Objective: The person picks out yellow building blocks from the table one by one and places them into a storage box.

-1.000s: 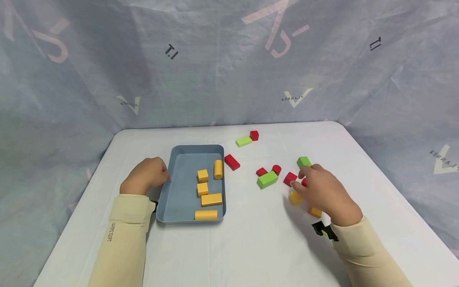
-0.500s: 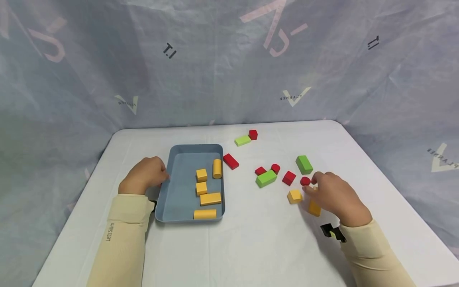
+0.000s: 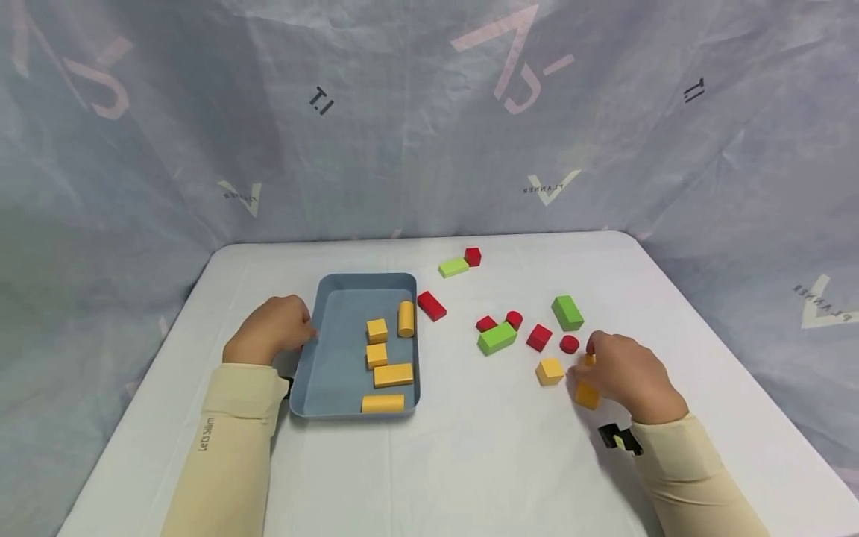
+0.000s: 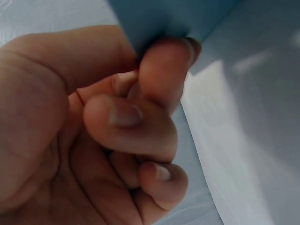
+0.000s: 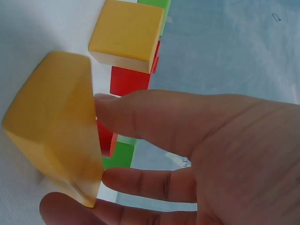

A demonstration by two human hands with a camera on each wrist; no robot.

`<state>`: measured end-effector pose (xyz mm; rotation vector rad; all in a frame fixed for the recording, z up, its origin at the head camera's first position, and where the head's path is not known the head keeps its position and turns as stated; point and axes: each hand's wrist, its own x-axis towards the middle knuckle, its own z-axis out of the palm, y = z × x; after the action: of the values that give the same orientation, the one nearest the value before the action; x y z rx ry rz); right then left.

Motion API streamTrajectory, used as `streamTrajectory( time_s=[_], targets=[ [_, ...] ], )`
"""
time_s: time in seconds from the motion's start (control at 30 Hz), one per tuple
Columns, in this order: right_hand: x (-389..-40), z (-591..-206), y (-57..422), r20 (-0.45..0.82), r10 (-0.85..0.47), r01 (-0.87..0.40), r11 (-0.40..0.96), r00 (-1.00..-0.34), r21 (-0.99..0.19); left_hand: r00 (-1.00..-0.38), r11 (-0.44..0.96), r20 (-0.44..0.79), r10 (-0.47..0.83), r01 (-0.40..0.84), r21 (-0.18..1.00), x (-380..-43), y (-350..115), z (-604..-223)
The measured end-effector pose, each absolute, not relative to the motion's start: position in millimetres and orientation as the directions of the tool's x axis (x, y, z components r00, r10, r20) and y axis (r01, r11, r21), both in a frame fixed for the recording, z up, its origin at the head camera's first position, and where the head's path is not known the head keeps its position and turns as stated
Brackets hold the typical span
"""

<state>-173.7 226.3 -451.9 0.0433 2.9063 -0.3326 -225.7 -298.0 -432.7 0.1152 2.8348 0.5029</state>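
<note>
My left hand pinches the left rim of a blue-grey tray. In the left wrist view, the thumb and a finger meet on the tray's wall, while the other fingers curl below. At the right of the table, my right hand is on a long yellow block that lies on the cloth. The right wrist view has the thumb against the yellow block and a fingertip round its lower end. A yellow cube lies just left of that hand.
Several yellow blocks and cylinders lie in the tray, one a yellow cylinder. Beyond the right hand are a red cylinder, a red cube and a green block. Another green block and a red slab lie farther left.
My right hand has moved right and toward me, from above the yellow cube to the long yellow block, and its fingers have closed in on it. The left hand stays at the tray.
</note>
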Motion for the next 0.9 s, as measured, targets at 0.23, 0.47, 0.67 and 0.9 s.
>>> streamTrajectory(
  time_s=[0.23,0.47,0.67,0.9],
  targets=[
    [-175.6,-457.2,224.9,-0.204,0.0,0.05,0.969,-0.979,-0.24,-0.966,0.937,-0.228,0.125,0.039,0.346,-224.2,-298.5,-431.7],
    [-175.3,-452.7,224.7,-0.217,-0.002,0.054,0.966,-0.976,-0.252,-0.968,0.939,-0.222,0.119,0.037,0.343,-224.0,-298.1,-432.4],
    [-174.7,-444.4,224.4,-0.2,-0.023,0.027,0.97,-0.979,-0.242,-0.97,0.938,-0.215,0.116,0.036,0.345,-223.8,-297.3,-432.4],
    [-176.0,-431.1,222.6,-0.154,-0.069,-0.031,0.971,-0.986,-0.236,-0.972,0.94,-0.212,0.104,0.026,0.341,-222.2,-295.4,-430.9]
  ],
)
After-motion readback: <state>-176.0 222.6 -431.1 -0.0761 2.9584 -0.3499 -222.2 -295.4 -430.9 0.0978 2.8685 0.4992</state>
